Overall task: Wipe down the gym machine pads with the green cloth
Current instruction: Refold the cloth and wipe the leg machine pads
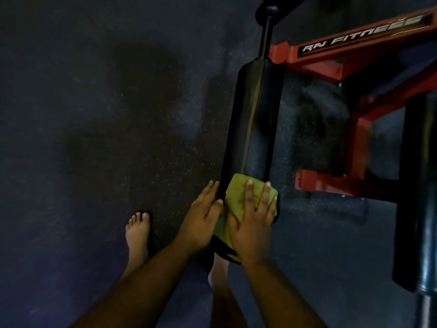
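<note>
Green cloth (238, 197) under right hand (253, 221)

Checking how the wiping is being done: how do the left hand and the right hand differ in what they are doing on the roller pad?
The right hand lies flat on the green cloth, pressing it onto the roller pad; the left hand touches no cloth and rests on the bare pad's left side. The right hand's fingers are spread wide; the left's lie closer together. Both sit at the pad's near end with fingers straight.
</note>
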